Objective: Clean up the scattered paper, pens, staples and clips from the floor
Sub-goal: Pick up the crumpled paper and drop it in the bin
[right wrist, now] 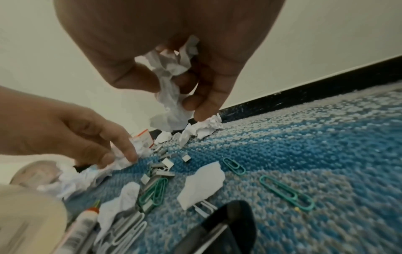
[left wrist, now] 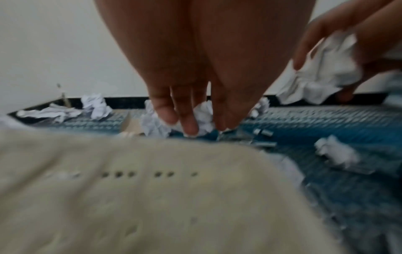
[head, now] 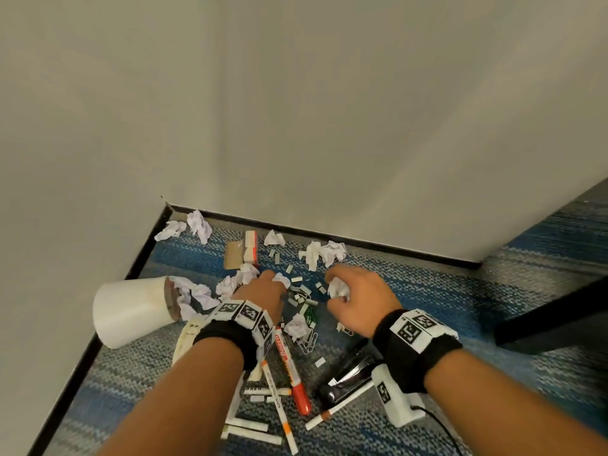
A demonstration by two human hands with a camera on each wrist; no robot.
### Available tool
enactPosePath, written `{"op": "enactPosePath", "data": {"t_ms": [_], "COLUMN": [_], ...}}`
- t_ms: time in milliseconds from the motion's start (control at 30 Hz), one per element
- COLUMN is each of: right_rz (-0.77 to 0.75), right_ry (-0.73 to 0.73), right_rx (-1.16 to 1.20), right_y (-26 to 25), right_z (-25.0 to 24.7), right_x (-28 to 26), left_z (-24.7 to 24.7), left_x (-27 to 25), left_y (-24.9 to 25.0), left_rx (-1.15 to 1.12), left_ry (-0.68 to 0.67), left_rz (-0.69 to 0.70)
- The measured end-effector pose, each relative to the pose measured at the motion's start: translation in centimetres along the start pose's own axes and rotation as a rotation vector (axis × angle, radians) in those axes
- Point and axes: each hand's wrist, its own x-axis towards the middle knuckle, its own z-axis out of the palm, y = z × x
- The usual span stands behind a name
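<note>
Crumpled paper balls, staples [head: 297,280], paper clips [head: 309,340] and pens [head: 279,406] litter the blue carpet in a wall corner. My left hand [head: 276,279] reaches down and pinches a small crumpled paper ball [left wrist: 203,118] that lies on the carpet between its fingertips [left wrist: 189,128]. To its right, my right hand [head: 332,291] hovers just above the floor and grips another crumpled paper [right wrist: 172,86] in its curled fingers. Green paper clips [right wrist: 287,192] and staple strips [right wrist: 163,165] lie below both hands. A red marker [head: 292,370] lies nearer to me.
A white cup [head: 131,311] lies tipped over at the left wall with paper at its mouth. A black stapler [head: 348,376] lies under my right wrist. A staple box [head: 250,245] sits near the baseboard. A dark furniture leg [head: 552,317] crosses the right.
</note>
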Motion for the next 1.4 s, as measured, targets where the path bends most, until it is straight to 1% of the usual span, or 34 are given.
{"op": "enactPosePath", "data": {"t_ms": [67, 167, 233, 333, 467, 533, 600, 667, 733, 833, 900, 967, 1033, 1133, 1200, 1267, 1300, 1333, 1400], "right_rz": [0.037, 0.058, 0.064, 0.067, 0.020, -0.010, -0.018, -0.032, -0.047, -0.061, -0.054, -0.008, 0.083, 0.223, 0.343, 0.483, 0.524, 0.538, 0.518], "right_ry": [0.042, 0.081, 0.109, 0.203, 0.424, 0.576, 0.682, 0.748, 0.830, 1.004, 1.158, 1.288, 1.367, 1.381, 1.319, 1.240, 1.218, 1.206, 1.211], "right_rx": [0.066, 0.055, 0.025, 0.078, 0.132, 0.148, 0.164, 0.185, 0.183, 0.086, -0.077, -0.213, -0.246, -0.242, -0.191, -0.069, -0.023, 0.000, -0.013], "right_y": [0.0, 0.6, 1.3, 1.7, 1.5, 1.7, 1.6, 1.2, 0.6, -0.3, -0.3, 0.4, 1.7, 4.1, 5.5, 6.5, 6.8, 6.9, 7.1], "right_z": [-0.2, -0.2, -0.2, -0.9, -3.2, -5.0, -7.3, -9.8, -12.4, -16.4, -19.4, -22.5, -24.9, -26.4, -26.3, -25.6, -25.2, -25.0, -24.6], "right_x": [-0.4, -1.7, -2.9, -5.5, -10.4, -13.4, -16.6, -19.8, -23.1, -28.1, -31.4, -34.2, -36.4, -38.4, -39.0, -39.4, -39.5, -39.7, -39.8], "left_z": [-1.2, -2.8, -3.5, -4.2, -5.4, -6.2, -7.2, -8.2, -9.0, -9.7, -9.8, -10.1, -10.6, -10.9, -10.3, -9.1, -8.3, -7.7, -6.8], "left_x": [-1.2, -3.6, -5.1, -7.0, -9.0, -10.3, -11.9, -14.0, -16.2, -18.7, -19.9, -21.2, -22.5, -24.1, -24.6, -24.3, -23.8, -23.3, -22.5], "left_y": [1.0, 2.6, 3.9, 6.0, 9.9, 12.7, 16.1, 19.5, 22.8, 27.2, 30.2, 33.2, 36.3, 40.2, 42.3, 43.8, 44.1, 44.3, 44.1], "left_rx": [-0.055, -0.153, -0.188, -0.208, -0.116, -0.086, -0.053, -0.075, -0.157, -0.298, -0.361, -0.379, -0.429, -0.573, -0.589, -0.526, -0.479, -0.421, -0.291], "left_ry": [0.104, 0.208, 0.234, 0.237, 0.293, 0.340, 0.393, 0.436, 0.463, 0.482, 0.471, 0.449, 0.427, 0.393, 0.327, 0.224, 0.183, 0.170, 0.200], "left_rz": [0.064, 0.129, 0.160, 0.246, 0.403, 0.503, 0.592, 0.675, 0.780, 0.906, 0.979, 1.064, 1.138, 1.192, 1.189, 1.194, 1.202, 1.204, 1.206]}}
